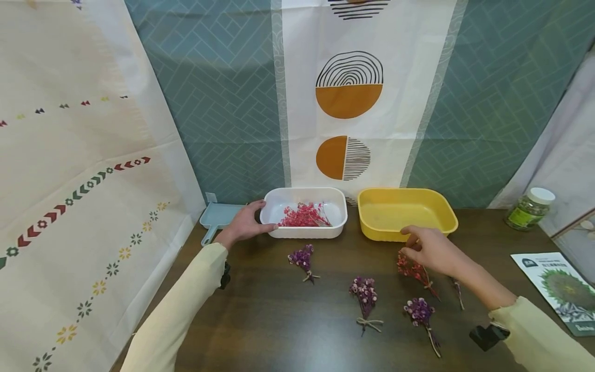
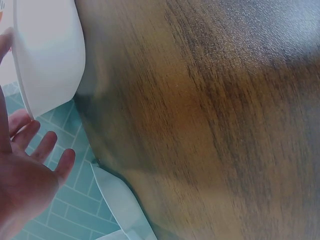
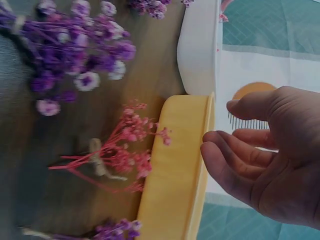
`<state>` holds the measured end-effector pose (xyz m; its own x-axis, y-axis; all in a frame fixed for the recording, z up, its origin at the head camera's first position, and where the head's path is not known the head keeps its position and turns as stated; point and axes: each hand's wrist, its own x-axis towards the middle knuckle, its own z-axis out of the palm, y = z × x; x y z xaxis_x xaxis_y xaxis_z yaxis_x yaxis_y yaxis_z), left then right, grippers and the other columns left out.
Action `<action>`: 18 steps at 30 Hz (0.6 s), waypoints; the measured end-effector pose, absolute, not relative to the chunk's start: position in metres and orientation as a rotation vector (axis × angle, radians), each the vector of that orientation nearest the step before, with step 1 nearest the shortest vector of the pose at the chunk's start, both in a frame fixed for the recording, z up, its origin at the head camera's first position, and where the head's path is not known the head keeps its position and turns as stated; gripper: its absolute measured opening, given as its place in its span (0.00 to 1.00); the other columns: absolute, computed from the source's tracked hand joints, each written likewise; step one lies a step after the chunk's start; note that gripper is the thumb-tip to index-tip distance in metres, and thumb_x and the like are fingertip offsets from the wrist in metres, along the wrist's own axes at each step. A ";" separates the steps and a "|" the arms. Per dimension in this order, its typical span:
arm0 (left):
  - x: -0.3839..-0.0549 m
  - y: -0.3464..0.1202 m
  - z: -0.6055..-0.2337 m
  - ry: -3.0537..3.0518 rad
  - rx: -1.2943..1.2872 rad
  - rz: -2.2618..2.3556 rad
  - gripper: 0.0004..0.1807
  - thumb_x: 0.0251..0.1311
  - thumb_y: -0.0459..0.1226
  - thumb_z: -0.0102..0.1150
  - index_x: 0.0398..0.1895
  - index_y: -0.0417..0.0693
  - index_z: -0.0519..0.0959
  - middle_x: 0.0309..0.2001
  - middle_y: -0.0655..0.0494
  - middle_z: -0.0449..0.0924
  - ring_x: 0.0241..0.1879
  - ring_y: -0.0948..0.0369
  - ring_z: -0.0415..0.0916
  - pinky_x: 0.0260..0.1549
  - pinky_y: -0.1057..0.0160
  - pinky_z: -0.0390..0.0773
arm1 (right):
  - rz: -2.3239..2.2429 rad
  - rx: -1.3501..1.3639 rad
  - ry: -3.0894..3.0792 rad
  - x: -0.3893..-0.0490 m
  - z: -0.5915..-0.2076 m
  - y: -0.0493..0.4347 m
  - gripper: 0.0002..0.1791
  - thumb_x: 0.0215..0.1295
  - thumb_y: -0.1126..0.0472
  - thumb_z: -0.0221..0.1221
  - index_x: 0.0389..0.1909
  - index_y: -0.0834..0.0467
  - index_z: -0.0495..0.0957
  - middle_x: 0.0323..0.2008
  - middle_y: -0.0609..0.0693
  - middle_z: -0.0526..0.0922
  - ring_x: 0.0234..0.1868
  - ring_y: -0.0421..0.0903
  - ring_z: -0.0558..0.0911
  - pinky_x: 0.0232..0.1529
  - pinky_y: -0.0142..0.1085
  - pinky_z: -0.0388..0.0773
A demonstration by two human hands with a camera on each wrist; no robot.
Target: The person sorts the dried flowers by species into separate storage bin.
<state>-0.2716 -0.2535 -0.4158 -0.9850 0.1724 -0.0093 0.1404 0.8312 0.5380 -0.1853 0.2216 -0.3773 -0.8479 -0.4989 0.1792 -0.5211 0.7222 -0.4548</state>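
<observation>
At the left end of the white plastic basin [image 1: 304, 233], my left hand [image 1: 244, 221] spans the short side, thumb at the front rim. In the left wrist view the fingertips of the left hand [image 2: 32, 165] are right at its rim, two fingers apart from it. Pink-red dried flowers [image 1: 304, 214] lie inside. My right hand [image 1: 434, 249] is above the front rim of the yellow basin [image 1: 381, 235], fingers loosely bent, holding nothing. Below it, a red dried-flower bunch [image 3: 122, 157], tied with twine, lies before the yellow basin, partly hidden by the hand in the head view.
Purple dried-flower bunches lie on the dark wooden table [image 1: 279, 320]: one [image 1: 302, 258] before the white basin, another [image 1: 364, 294] mid-table, a third [image 1: 420, 312] nearer me. A pale blue dustpan [image 1: 218, 216] stands left, a lidded jar [image 1: 530, 208] and a seed packet [image 1: 558, 289] right.
</observation>
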 end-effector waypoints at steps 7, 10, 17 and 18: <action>-0.271 -0.253 -0.417 2.947 0.263 0.876 0.52 0.54 0.56 0.70 0.74 0.36 0.62 0.74 0.39 0.58 0.72 0.42 0.56 0.65 0.39 0.61 | 0.790 0.774 -2.906 -0.166 -0.388 0.240 0.23 0.57 0.68 0.70 0.50 0.74 0.75 0.31 0.54 0.84 0.32 0.52 0.84 0.31 0.47 0.82; -0.271 -0.253 -0.417 2.943 0.256 0.880 0.52 0.54 0.56 0.70 0.74 0.37 0.61 0.74 0.40 0.57 0.72 0.43 0.55 0.65 0.39 0.60 | 0.766 0.738 -2.938 -0.160 -0.391 0.246 0.23 0.57 0.67 0.70 0.50 0.74 0.75 0.31 0.54 0.84 0.32 0.53 0.84 0.30 0.48 0.82; -0.270 -0.253 -0.416 2.948 0.252 0.869 0.52 0.54 0.56 0.70 0.74 0.37 0.61 0.74 0.39 0.57 0.71 0.42 0.56 0.65 0.39 0.61 | 0.702 0.646 -3.007 -0.150 -0.398 0.255 0.26 0.54 0.66 0.71 0.51 0.75 0.74 0.29 0.52 0.84 0.29 0.50 0.83 0.30 0.47 0.81; -0.270 -0.253 -0.416 2.948 0.253 0.867 0.52 0.54 0.56 0.70 0.74 0.37 0.61 0.74 0.39 0.57 0.71 0.42 0.56 0.65 0.39 0.61 | 0.699 0.630 -3.013 -0.148 -0.399 0.256 0.27 0.54 0.66 0.71 0.51 0.75 0.74 0.29 0.51 0.84 0.29 0.49 0.83 0.29 0.47 0.80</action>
